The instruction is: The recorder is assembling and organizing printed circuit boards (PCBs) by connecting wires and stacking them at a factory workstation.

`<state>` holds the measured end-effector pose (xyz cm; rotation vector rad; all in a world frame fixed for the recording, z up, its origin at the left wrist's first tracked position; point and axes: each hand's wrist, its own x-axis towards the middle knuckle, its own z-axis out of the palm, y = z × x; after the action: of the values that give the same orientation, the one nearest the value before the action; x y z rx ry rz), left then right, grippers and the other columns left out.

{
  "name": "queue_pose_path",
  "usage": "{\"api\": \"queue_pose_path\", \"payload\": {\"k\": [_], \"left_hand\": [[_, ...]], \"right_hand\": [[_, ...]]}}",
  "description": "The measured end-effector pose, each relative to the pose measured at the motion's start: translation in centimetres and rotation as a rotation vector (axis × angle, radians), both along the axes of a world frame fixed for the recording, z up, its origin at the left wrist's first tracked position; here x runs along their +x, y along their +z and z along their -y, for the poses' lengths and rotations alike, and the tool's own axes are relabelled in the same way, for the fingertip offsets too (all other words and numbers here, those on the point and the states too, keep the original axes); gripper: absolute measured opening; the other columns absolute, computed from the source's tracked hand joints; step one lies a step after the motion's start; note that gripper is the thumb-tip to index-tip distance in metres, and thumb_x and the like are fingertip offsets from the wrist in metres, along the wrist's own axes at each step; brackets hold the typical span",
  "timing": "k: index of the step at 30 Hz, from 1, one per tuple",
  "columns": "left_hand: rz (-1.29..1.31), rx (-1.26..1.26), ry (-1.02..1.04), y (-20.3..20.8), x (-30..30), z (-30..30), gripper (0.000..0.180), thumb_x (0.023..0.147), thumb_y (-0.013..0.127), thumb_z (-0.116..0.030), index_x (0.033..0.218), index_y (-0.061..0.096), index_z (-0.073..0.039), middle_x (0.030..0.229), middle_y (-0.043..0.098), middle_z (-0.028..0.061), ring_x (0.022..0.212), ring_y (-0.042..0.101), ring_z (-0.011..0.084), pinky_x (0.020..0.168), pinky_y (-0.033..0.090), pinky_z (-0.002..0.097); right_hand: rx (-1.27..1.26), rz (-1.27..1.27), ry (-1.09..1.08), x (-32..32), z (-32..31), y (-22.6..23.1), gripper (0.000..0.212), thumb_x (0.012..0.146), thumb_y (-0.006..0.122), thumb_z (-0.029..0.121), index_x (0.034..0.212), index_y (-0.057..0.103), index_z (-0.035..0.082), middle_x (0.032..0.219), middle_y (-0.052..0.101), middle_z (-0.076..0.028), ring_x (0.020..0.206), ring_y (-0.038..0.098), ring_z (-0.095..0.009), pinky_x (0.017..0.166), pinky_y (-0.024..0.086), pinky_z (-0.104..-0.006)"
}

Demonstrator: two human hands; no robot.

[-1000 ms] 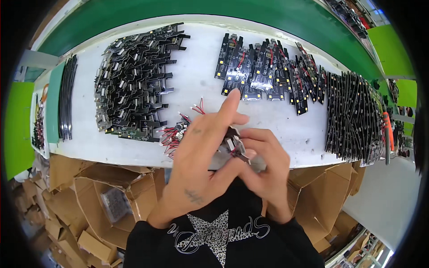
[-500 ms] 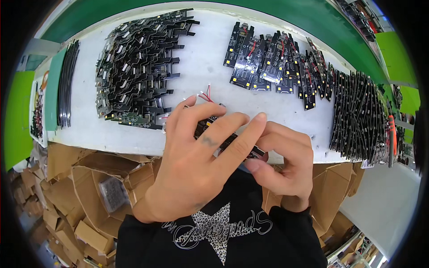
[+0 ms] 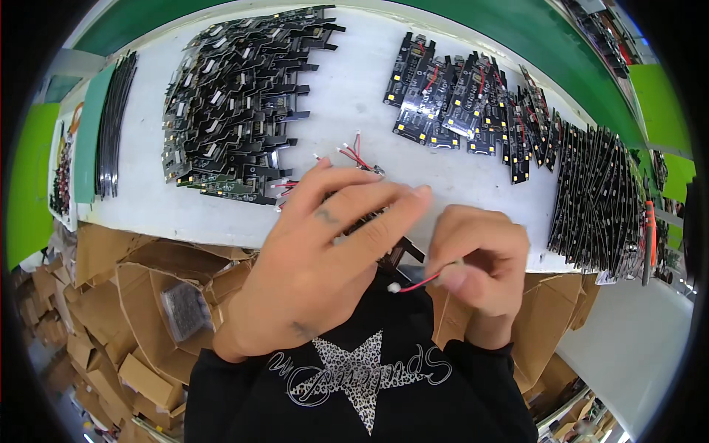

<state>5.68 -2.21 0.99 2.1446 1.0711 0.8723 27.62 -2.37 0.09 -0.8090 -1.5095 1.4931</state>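
My left hand (image 3: 317, 255) lies over a dark circuit board (image 3: 405, 252), its fingers bent round it. Most of that board is hidden beneath the hand; only its lower right end and slivers between the fingers show. Just right of the board, my right hand (image 3: 481, 262) pinches a short red wire lead (image 3: 422, 283). A small white connector (image 3: 394, 288) hangs at the lead's free end. Beyond my left fingertips, several red and black leads (image 3: 356, 153) with white plugs lie on the white table (image 3: 369, 88).
Overlapping black circuit boards (image 3: 236, 103) cover the table's left part. More boards with red wires (image 3: 450, 103) lie at the far right, beside a dense pile of narrow strips (image 3: 598, 199). An orange-handled tool (image 3: 650, 232) is at the right edge. Cardboard boxes (image 3: 155, 295) stand below the near edge.
My right hand has drawn away from the board to the right and now shows a red lead in its pinch. My left hand stays over the board, slightly shifted.
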Motion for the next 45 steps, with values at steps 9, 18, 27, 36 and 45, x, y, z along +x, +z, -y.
{"api": "queue_pose_path", "payload": {"k": [9,18,27,36,45], "left_hand": [[0.178,0.137,0.435,1.2,-8.3,-1.1,0.054,0.073,0.069,0.013,0.124,0.056,0.000,0.131,0.058,0.0201,0.124,0.054,0.0289,0.104,0.043,0.0416],[0.146,-0.028,0.473,1.7,-15.4,-7.8,0.042,0.084,0.070,-0.005,0.126,0.061,-0.008,0.123,0.065,0.0049,0.119,0.057,0.0186,0.105,0.041,0.0369],[0.034,-0.266,0.306,1.0,-16.7,-10.5,0.061,0.079,0.075,-0.011,0.137,0.055,-0.010,0.141,0.053,0.0061,0.136,0.042,0.0265,0.115,0.031,0.0456],[0.062,-0.146,0.404,-0.2,-16.2,-8.3,0.050,0.090,0.067,-0.010,0.137,0.053,-0.003,0.141,0.053,0.0097,0.134,0.044,0.0228,0.112,0.033,0.0398],[0.027,-0.081,0.493,-2.0,-13.9,-9.6,0.037,0.098,0.059,-0.014,0.133,0.057,-0.002,0.132,0.059,0.0076,0.119,0.054,0.0141,0.100,0.043,0.0276]], "right_hand": [[0.424,0.550,-0.379,-3.4,-0.5,-2.4,0.020,0.074,0.074,-0.004,0.092,0.069,0.000,0.085,0.067,-0.011,0.077,0.062,-0.023,0.068,0.049,-0.0321],[0.517,0.578,-0.432,-3.9,-1.2,-4.0,0.026,0.074,0.073,0.000,0.100,0.070,0.000,0.109,0.067,-0.013,0.100,0.060,-0.030,0.089,0.047,-0.0378],[0.476,0.550,-0.499,-2.7,-0.5,-4.0,0.023,0.077,0.068,-0.004,0.099,0.069,-0.001,0.107,0.067,-0.014,0.101,0.061,-0.029,0.091,0.047,-0.0372],[0.469,0.878,-0.912,3.7,-1.6,-2.7,0.019,0.083,0.072,0.009,0.100,0.069,0.001,0.104,0.066,-0.012,0.098,0.060,-0.029,0.085,0.046,-0.0353],[0.350,1.203,-1.036,4.8,-2.3,-3.4,0.039,0.080,0.076,0.025,0.108,0.064,0.001,0.098,0.060,-0.011,0.094,0.056,-0.030,0.081,0.046,-0.0392]]}}
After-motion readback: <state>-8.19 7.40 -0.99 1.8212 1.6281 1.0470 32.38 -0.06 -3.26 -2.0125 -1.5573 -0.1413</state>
